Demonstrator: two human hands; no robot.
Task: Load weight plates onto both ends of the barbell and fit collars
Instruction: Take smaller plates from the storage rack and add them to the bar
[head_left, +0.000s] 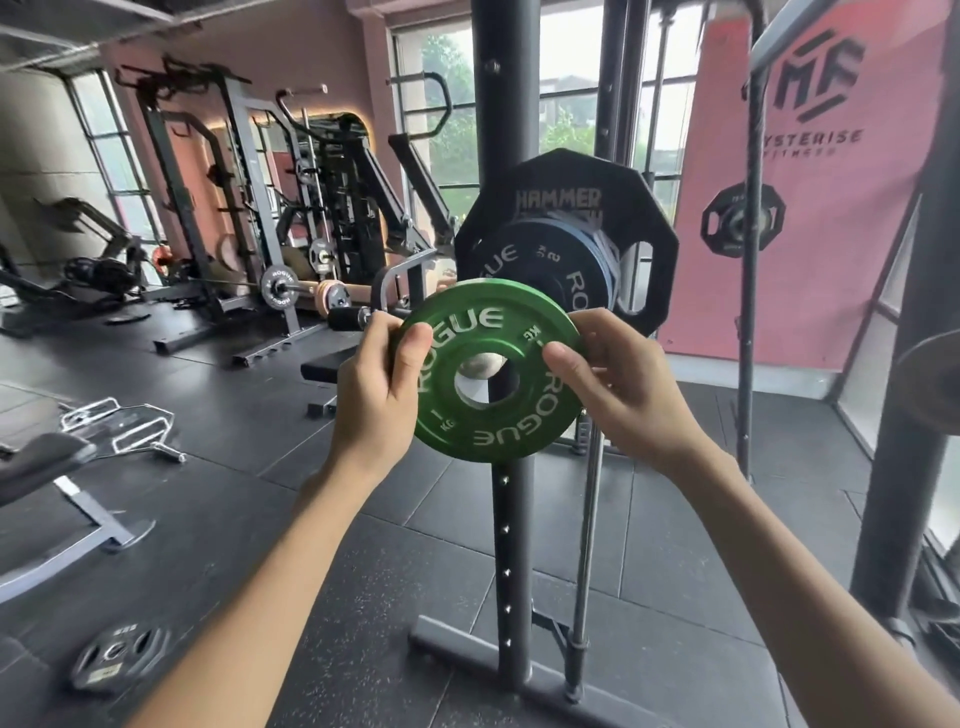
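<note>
A: Right, where is the plate?
B: Between my hands: left hand (374, 384) and right hand (618, 384) each pinch an edge of the green plate (483, 431), held up before the post (511, 545). I'd keep it square and line its hole up with the bar end before sliding.
A: Counts?
B: One green plate; behind, one big black plate (649, 218), one small black plate (540, 265), blue ones (587, 234) between, number unclear.
</note>
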